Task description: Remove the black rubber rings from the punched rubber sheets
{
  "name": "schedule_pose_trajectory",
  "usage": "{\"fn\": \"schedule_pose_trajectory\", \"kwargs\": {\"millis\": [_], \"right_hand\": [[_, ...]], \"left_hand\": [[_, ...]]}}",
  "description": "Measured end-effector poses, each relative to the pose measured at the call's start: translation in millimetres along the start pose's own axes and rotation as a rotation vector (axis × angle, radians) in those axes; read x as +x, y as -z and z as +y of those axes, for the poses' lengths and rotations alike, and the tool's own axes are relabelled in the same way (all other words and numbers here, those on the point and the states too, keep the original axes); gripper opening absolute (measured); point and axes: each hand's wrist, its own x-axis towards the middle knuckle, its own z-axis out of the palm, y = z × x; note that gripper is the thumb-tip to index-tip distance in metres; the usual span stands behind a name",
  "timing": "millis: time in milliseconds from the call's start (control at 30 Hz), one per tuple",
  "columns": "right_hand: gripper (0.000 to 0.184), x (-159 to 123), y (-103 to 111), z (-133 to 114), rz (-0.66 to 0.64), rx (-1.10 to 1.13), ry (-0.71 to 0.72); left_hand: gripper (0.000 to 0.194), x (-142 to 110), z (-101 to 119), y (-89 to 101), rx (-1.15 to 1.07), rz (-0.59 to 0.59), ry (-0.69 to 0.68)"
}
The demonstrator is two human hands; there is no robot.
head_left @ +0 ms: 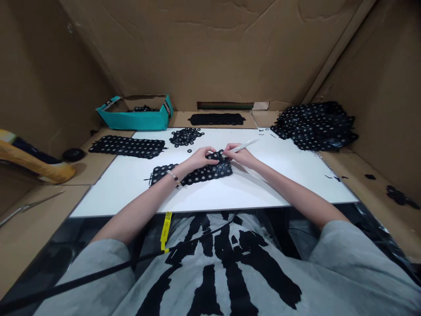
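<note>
Head view: what does each hand have?

The left hand has its grip clenched on the right end of a black perforated sheet, pinching it from the near side. A beaded bracelet circles that wrist.

And the right?

The right hand is grasping a white pen-shaped stick, which points away to the right, and its fingers sit at the sheet's far corner.

Where does the sheet lie?

On a white board on the bench, roughly centred, just back from the near edge, and angled slightly across the board.

What is around it?

Farther left on the board, partly over its edge, lies a second perforated sheet. Beside that sits a small pile of black perforated pieces. A third sheet lies on the cardboard beyond the board, near a teal cardboard tray holding more black pieces.

And to the right?

A large heap of perforated sheets sits at the board's far right corner, with black scraps scattered on the cardboard nearby.
</note>
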Motion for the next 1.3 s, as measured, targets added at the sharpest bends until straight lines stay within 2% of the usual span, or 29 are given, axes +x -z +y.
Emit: {"fn": "schedule_pose_trajectory", "kwargs": {"millis": [167, 300, 467, 633, 867, 1000, 1100, 1200, 1300], "right_hand": [[0.02, 0, 1, 0, -0.01, 0.027, -0.022], [0.018, -1, 2, 1, -0.013, -0.038, 0.009], [0.018, -2, 1, 0, 0.0, -0.09, 0.035], [0.023, -6, -2, -4, 0.023, -0.09, 0.032], [0.025, -11, -15, -5, 0.06, -0.23, 0.127], [0.024, -9, -14, -2, 0.06, -0.238, 0.128], [0.025, -5, -5, 1, 0.061, -0.196, 0.088], [0.022, -1, 3, 3, 0.045, -0.058, -0.018], [0.02, 1, 3, 3, 0.029, 0.055, -0.079]], "left_hand": [[0.053, 3, -3, 2.0, 0.064, -0.037, -0.045], [0.059, 2, -1, 1.1, 0.09, -0.038, -0.048], [0.057, 2, 0, -4.3, 0.007, 0.027, -0.021], [0.064, 2, -2, -4.3, -0.064, 0.016, -0.022], [0.072, 0, -4, -0.7, -0.183, -0.031, 0.082], [0.073, -1, 1, 2.0, -0.066, -0.026, 0.059], [0.063, 0, 1, 4.5, 0.112, 0.05, -0.002], [0.038, 1, -1, 6.9, 0.259, 0.108, 0.014], [0.033, 0, 1, 7.7, 0.256, 0.103, 0.0]]}}
